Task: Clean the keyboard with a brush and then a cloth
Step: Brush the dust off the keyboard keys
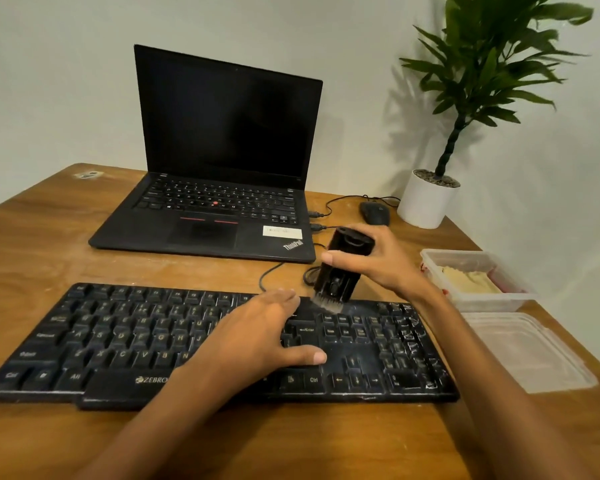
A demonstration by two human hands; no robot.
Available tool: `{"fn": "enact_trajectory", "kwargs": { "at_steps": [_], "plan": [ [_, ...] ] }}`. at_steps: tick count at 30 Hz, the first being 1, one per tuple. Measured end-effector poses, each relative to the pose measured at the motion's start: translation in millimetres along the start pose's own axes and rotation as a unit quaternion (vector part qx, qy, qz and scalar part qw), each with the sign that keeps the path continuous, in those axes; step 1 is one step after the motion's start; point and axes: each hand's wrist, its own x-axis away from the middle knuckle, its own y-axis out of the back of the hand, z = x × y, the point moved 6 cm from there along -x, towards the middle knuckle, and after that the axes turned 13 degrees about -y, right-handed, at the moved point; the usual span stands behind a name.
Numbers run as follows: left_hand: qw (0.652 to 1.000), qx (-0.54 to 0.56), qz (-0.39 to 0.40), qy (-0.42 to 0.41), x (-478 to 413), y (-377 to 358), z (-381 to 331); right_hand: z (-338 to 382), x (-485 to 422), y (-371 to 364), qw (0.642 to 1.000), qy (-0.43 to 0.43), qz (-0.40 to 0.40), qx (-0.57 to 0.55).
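A dusty black keyboard [118, 341] lies across the front of the wooden desk [42, 244]. My left hand [260, 334] rests flat on its keys right of the middle, fingers straight, thumb by the Enter key. My right hand [378, 261] grips a black block-shaped brush [340, 268], tilted, with its bristles touching the keyboard's top edge above the navigation keys. A beige cloth [468, 280] lies inside a clear plastic container [482, 303] at the right.
An open black laptop [222, 161] stands behind the keyboard, with cables [274, 271] running from its right side. A black mouse [374, 213] and a potted plant in a white pot [426, 202] sit at the back right. The container's clear lid [523, 351] lies near the desk's right edge.
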Motion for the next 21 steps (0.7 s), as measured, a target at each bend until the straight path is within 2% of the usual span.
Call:
{"fn": "enact_trajectory", "kwargs": {
  "at_steps": [2,6,10,13,17,21],
  "plan": [
    [1.0,-0.003,0.0,-0.001,0,0,0,-3,0,11,0.999,0.004,-0.039,0.008],
    [1.0,0.001,0.002,0.001,0,0,0,-7,4,11,0.999,-0.03,0.008,0.023],
    [1.0,0.0,0.001,0.001,0,0,0,-15,11,34,0.999,-0.04,-0.024,0.016],
    [1.0,0.0,0.006,0.003,0,0,0,-22,20,33,0.998,-0.06,0.005,-0.003],
    [1.0,-0.003,0.006,0.002,0,0,0,-19,20,44,0.997,-0.04,-0.058,0.008],
    [1.0,0.002,0.01,0.008,-1,-1,1,-23,21,36,0.998,-0.056,-0.034,0.015]
  ]
}}
